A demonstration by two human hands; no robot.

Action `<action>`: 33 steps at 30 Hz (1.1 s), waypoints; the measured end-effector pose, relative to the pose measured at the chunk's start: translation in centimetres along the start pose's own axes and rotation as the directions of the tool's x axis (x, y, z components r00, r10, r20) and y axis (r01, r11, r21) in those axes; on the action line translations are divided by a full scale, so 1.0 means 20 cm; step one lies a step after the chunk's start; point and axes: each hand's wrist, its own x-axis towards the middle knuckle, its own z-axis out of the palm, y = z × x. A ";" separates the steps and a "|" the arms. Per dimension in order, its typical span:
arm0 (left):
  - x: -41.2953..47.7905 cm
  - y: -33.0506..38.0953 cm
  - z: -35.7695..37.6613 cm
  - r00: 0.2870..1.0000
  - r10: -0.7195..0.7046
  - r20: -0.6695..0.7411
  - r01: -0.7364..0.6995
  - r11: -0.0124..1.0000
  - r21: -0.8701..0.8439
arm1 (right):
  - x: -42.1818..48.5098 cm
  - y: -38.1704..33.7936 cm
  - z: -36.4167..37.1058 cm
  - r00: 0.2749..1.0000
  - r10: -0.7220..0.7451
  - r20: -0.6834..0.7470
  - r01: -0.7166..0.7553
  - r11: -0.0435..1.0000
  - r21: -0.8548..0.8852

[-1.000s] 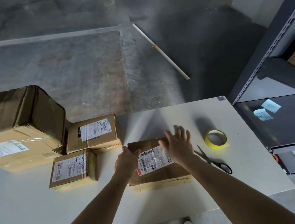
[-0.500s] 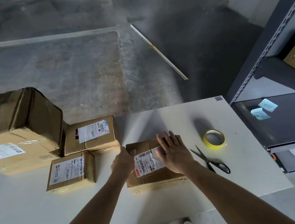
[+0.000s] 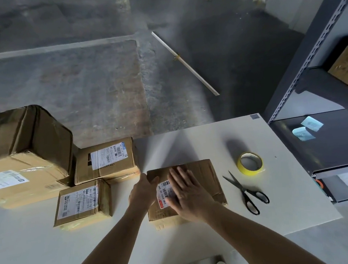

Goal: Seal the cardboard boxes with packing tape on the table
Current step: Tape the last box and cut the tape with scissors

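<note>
the right hand [image 3: 188,193] is lying flat, fingers straight, pressing on top of the cardboard box [image 3: 204,175], while the left hand [image 3: 142,192] is gripping its left edge. the box is sitting on the white counter [image 3: 191,147], with the yellow tape roll [image 3: 250,163] and scissors [image 3: 246,192] lying to its right and three more boxes [image 3: 106,158] sitting to its left.

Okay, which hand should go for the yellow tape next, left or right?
Right. The tape lies right of the box, on the side of the right hand, which rests flat on top. The left hand grips the box's left edge, farther away.
</note>
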 end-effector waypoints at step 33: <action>-0.11 0.06 -0.05 0.958 -0.158 -0.238 -0.009 0.817 -0.576 | -0.10 0.20 -0.18 0.716 0.691 -0.101 -0.204 0.345 0.916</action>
